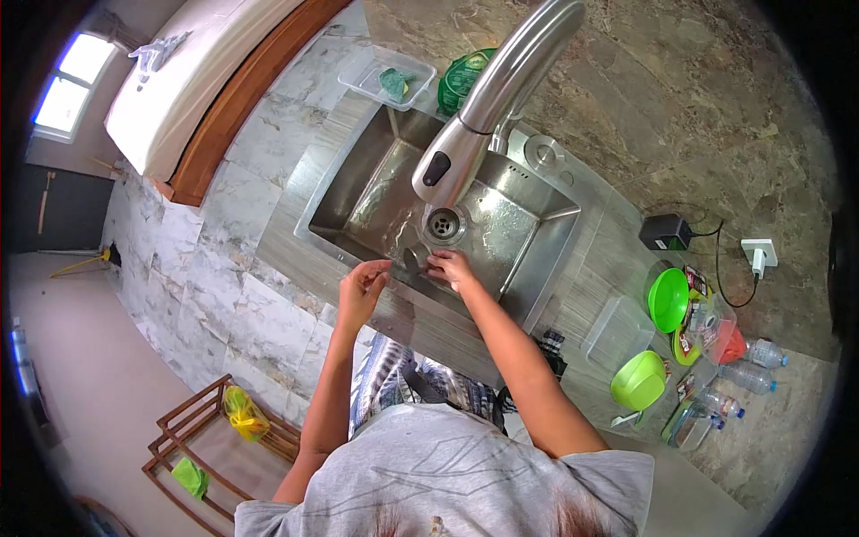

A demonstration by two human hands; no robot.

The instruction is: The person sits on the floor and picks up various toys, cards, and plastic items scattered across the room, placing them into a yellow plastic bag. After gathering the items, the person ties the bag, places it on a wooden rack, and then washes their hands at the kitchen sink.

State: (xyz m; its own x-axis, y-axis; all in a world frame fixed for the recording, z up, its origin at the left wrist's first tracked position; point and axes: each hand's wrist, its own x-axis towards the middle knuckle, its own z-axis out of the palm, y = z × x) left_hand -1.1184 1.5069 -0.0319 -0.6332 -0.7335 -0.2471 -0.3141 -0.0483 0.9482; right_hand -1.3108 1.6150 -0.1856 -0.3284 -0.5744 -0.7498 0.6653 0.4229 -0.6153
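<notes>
My right hand [451, 270] reaches into the stainless steel sink [513, 221] with its fingers at a small dark round object [417, 258], perhaps the drain's strainer or cover, near the front wall. Just beyond lies the drain [443, 226]. Over the sink's front rim, my left hand [366, 285] is raised with thumb and fingertips close together; whether something small is between them cannot be told. Above the basin arches a brushed metal faucet [463, 144] with a black button.
A clear plastic container [366, 70] with a green sponge [396, 83] and a green pack [463, 79] stand behind the sink. Right on the counter are a clear container [618, 331], green bowls [638, 380] and several plastic bottles [746, 377]. A black adapter [664, 232] sits near the socket.
</notes>
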